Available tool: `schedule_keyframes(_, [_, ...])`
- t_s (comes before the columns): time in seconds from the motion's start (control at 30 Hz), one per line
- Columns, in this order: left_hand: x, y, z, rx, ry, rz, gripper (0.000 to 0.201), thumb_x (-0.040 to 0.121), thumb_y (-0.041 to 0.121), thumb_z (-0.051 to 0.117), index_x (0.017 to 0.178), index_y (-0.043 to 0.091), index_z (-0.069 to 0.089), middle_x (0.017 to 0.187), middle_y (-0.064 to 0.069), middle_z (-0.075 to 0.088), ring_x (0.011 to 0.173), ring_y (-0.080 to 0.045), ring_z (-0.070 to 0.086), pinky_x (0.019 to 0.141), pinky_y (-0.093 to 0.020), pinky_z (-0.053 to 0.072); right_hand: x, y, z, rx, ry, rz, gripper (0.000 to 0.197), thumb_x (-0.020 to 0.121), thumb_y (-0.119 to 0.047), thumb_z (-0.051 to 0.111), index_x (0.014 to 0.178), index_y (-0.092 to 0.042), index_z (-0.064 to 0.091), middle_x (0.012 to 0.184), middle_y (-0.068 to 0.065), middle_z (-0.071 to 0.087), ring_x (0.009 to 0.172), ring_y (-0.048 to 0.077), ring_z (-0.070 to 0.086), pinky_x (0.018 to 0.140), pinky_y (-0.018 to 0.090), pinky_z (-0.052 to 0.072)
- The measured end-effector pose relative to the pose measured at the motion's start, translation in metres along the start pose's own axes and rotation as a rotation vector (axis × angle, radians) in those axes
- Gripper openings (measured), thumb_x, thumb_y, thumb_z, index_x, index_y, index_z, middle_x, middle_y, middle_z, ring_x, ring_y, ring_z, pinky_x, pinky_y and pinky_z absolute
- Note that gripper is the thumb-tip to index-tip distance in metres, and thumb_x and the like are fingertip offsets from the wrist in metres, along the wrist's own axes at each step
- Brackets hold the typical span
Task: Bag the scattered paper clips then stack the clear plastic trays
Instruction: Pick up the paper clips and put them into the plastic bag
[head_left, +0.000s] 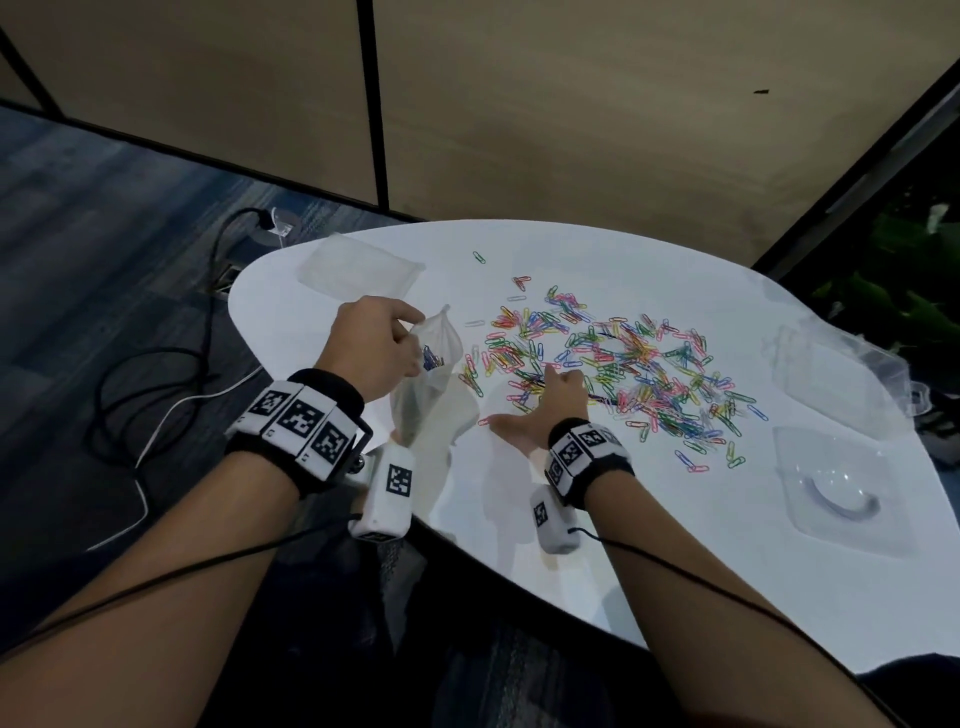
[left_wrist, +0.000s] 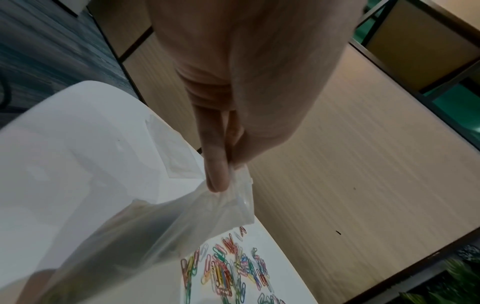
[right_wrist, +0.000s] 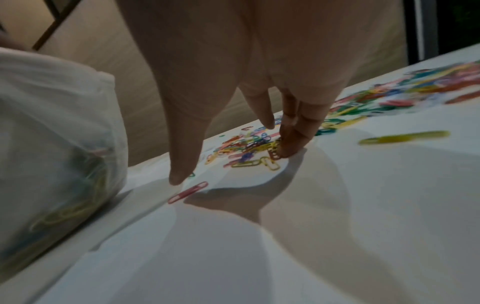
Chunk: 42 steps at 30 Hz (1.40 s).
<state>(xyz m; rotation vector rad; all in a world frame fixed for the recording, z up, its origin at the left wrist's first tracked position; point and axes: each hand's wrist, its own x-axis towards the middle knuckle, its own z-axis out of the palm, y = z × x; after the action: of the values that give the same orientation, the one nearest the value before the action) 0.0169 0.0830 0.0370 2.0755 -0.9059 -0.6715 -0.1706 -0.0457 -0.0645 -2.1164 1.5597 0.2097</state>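
Observation:
Several coloured paper clips (head_left: 613, 369) lie scattered over the middle of the white table (head_left: 649, 561). My left hand (head_left: 384, 345) pinches the rim of a clear plastic bag (head_left: 428, 384) and holds it upright at the table's left edge. The left wrist view shows the fingers (left_wrist: 217, 170) clamped on the bag (left_wrist: 161, 232), with clips (left_wrist: 226, 265) beyond. A few clips sit inside the bag. My right hand (head_left: 535, 402) is spread flat-fingered at the near edge of the pile. In the right wrist view its fingertips (right_wrist: 288, 148) touch clips (right_wrist: 249, 148), thumb apart beside a red clip (right_wrist: 188, 192).
Clear plastic trays lie at the back left (head_left: 358, 265), at the right edge (head_left: 836, 374) and at the front right (head_left: 841, 493). Cables trail over the carpet on the left (head_left: 156, 374). A partition wall stands behind the table.

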Motion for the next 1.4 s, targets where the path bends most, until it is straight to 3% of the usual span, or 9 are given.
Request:
schedule_keyframes(0.17, [0.003, -0.002, 0.003, 0.016, 0.0, 0.008, 0.03, 0.091, -0.001, 0.057, 0.117, 0.006, 0.07, 0.078, -0.014, 0.077, 0.068, -0.023, 0.076, 0.085, -0.038, 0.062, 0.015, -0.013, 0.009, -0.237, 0.007, -0.142, 0.085, 0.081, -0.058, 0.065, 0.151, -0.029, 0.026, 0.155, 0.013, 0.019, 0.142, 0.038, 0.022, 0.107, 0.049, 0.041])
schedule_keyframes(0.33, [0.006, -0.001, 0.009, 0.044, -0.013, 0.013, 0.032, 0.09, -0.002, 0.057, 0.118, 0.007, 0.07, 0.079, -0.015, 0.077, 0.068, -0.015, 0.072, 0.09, -0.039, 0.06, 0.024, -0.01, 0.016, -0.236, 0.186, -0.282, 0.026, 0.091, -0.012, 0.061, 0.116, -0.01, 0.068, 0.12, 0.014, 0.053, 0.111, 0.032, 0.055, 0.088, 0.037, 0.052])
schedule_keyframes(0.47, [0.005, -0.001, 0.016, 0.052, -0.048, 0.009, 0.03, 0.091, 0.0, 0.059, 0.117, 0.007, 0.07, 0.076, -0.011, 0.077, 0.067, -0.018, 0.075, 0.087, -0.039, 0.061, 0.031, -0.005, 0.0, -0.219, 0.142, -0.268, 0.019, 0.092, -0.016, 0.064, 0.104, -0.005, 0.073, 0.106, 0.012, 0.066, 0.094, 0.027, 0.067, 0.085, 0.032, 0.056])
schedule_keyframes(0.67, [0.003, -0.001, 0.023, 0.066, -0.102, -0.008, 0.031, 0.091, 0.0, 0.06, 0.119, 0.008, 0.07, 0.08, -0.012, 0.078, 0.072, -0.02, 0.076, 0.087, -0.037, 0.061, 0.033, 0.023, -0.032, 0.462, 0.06, 0.004, 0.008, 0.083, -0.014, 0.075, 0.09, -0.015, 0.079, 0.088, -0.002, 0.074, 0.083, 0.015, 0.071, 0.076, 0.013, 0.054])
schedule_keyframes(0.8, [0.003, -0.001, 0.031, 0.056, -0.117, 0.007, 0.031, 0.09, -0.003, 0.057, 0.117, 0.005, 0.07, 0.079, -0.012, 0.078, 0.065, -0.016, 0.075, 0.083, -0.033, 0.062, 0.014, 0.009, -0.051, 1.326, -0.182, 0.064, 0.014, 0.081, 0.004, 0.072, 0.095, 0.001, 0.072, 0.095, 0.018, 0.074, 0.084, 0.024, 0.074, 0.076, 0.025, 0.06])
schedule_keyframes(0.9, [0.002, 0.001, 0.037, 0.027, -0.133, 0.006, 0.029, 0.091, -0.004, 0.058, 0.117, 0.003, 0.07, 0.079, -0.013, 0.078, 0.065, -0.022, 0.076, 0.075, -0.031, 0.064, -0.001, -0.022, -0.055, 1.497, -0.35, -0.036, 0.02, 0.084, 0.007, 0.068, 0.104, 0.008, 0.068, 0.095, 0.018, 0.073, 0.086, 0.021, 0.073, 0.077, 0.022, 0.059])
schedule_keyframes(1.0, [0.003, 0.002, 0.039, 0.005, -0.121, 0.014, 0.028, 0.091, -0.001, 0.059, 0.117, 0.004, 0.07, 0.08, -0.014, 0.078, 0.068, -0.024, 0.077, 0.068, -0.023, 0.063, -0.008, -0.05, -0.044, 1.361, -0.357, -0.105, 0.017, 0.083, 0.007, 0.068, 0.1, 0.01, 0.068, 0.093, 0.019, 0.071, 0.079, 0.021, 0.072, 0.082, 0.027, 0.06])
schedule_keyframes(1.13, [0.005, -0.003, 0.036, 0.027, -0.093, 0.024, 0.026, 0.093, 0.002, 0.06, 0.116, 0.006, 0.071, 0.081, -0.012, 0.079, 0.071, -0.019, 0.077, 0.081, -0.035, 0.063, -0.004, -0.064, -0.033, 0.781, -0.28, -0.337, 0.025, 0.079, -0.013, 0.076, 0.102, -0.004, 0.074, 0.094, 0.017, 0.075, 0.088, 0.03, 0.073, 0.09, 0.045, 0.057])
schedule_keyframes(1.4, [0.021, -0.018, 0.012, 0.027, 0.023, -0.047, 0.028, 0.092, 0.003, 0.061, 0.117, 0.009, 0.071, 0.082, -0.008, 0.077, 0.073, -0.025, 0.077, 0.084, -0.038, 0.063, 0.048, -0.063, -0.067, 0.665, -0.115, -0.343, 0.02, 0.096, -0.009, 0.055, 0.106, -0.013, 0.072, 0.107, 0.01, 0.072, 0.097, 0.029, 0.07, 0.087, 0.038, 0.058])
